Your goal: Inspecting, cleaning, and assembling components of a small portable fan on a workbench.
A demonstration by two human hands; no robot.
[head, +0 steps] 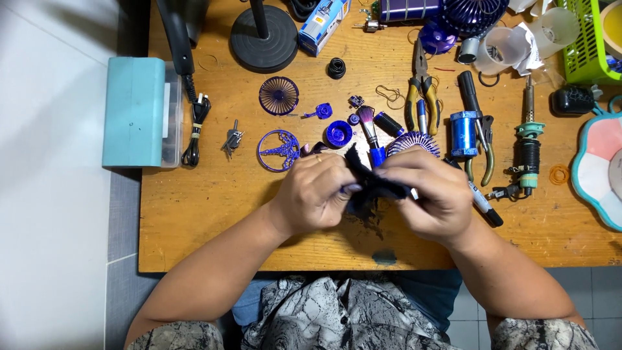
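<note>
Both hands are pinching a dark cloth [368,185] at table centre: the left hand [315,193] is gripping its left end, the right hand [429,194] possibly clenching a small part inside it. The brush [369,133] and purple disc [339,133] at twelve o'clock are risking a knock from a sliding wrist.

A small blue-and-white carton [323,24] lay tilted at the far edge of the bench [194,214], just beside a round black stand base [264,40].
</note>
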